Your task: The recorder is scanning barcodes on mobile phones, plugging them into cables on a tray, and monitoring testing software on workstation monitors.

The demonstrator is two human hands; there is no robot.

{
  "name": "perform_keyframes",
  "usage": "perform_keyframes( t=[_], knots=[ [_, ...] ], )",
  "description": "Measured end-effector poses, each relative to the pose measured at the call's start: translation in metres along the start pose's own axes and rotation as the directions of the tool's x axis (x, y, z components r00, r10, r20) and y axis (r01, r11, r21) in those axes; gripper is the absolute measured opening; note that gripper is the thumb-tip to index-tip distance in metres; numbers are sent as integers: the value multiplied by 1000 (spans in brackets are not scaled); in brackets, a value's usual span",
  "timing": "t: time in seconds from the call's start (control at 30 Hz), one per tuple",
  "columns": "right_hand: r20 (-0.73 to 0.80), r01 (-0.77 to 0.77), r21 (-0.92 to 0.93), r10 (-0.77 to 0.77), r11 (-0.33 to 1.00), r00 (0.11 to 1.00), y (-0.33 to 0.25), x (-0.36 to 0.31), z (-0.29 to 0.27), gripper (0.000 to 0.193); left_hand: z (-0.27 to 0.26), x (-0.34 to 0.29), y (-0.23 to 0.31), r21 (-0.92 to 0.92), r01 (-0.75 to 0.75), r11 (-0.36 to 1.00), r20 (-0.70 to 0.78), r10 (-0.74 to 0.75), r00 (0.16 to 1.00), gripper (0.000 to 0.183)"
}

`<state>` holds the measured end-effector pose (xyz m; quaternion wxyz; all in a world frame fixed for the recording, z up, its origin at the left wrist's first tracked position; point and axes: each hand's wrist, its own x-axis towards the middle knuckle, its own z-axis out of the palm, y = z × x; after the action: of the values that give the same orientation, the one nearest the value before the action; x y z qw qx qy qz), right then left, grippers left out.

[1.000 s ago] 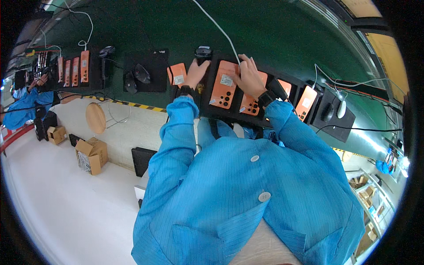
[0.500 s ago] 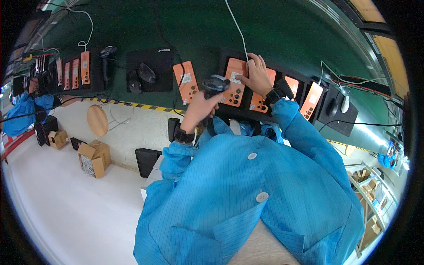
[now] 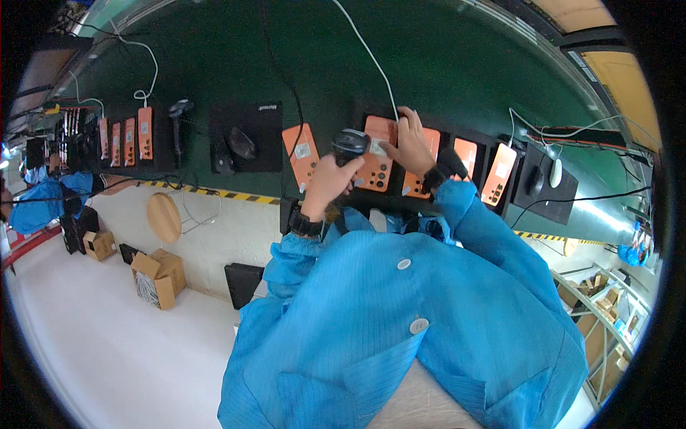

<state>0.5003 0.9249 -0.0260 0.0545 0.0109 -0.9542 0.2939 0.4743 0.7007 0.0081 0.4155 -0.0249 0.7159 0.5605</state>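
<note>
A black handheld barcode scanner (image 3: 350, 142) is gripped in my left hand (image 3: 330, 182), fingers wrapped round its handle. Its head hovers beside the label of an orange phone (image 3: 379, 175) that lies camera side up, with a white cable at its far end. My right hand (image 3: 414, 146) rests over that phone's right edge, fingers apart, thumb by the label and fingertips near the cable. Left of the scanner lies another orange phone (image 3: 303, 154). To the right is a third phone (image 3: 431, 143), partly covered by my right hand.
Farther right lie more orange phones (image 3: 464, 154) and a white computer mouse (image 3: 556, 173). A black mouse pad (image 3: 264, 154) sits to the left, near a row of phones (image 3: 145, 132) and another scanner (image 3: 180, 111). Monitors line the far right. Cardboard boxes (image 3: 168, 275) and a round stool (image 3: 164, 217) stand below the bench.
The whole view has shifted, so the bench appears lower. My left hand has brought the scanner head slightly nearer the phone's label. My right hand stays at the same phone.
</note>
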Motion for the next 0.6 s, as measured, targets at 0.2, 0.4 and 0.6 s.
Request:
perform_keyframes(
  t=[0.2,0.4,0.6],
  knots=[
    [130,-378,-50,382,924,915,-46,-49,13,45,-27,81,-7,254,-186,949,-294,259,920,47],
    [104,-370,113,359,922,928,-47,-42,37,50,-4,121,-20,440,-73,895,-438,285,853,60],
    [204,-565,418,532,712,822,-19,-36,35,35,37,91,7,673,-534,511,-250,838,486,43]
  ],
)
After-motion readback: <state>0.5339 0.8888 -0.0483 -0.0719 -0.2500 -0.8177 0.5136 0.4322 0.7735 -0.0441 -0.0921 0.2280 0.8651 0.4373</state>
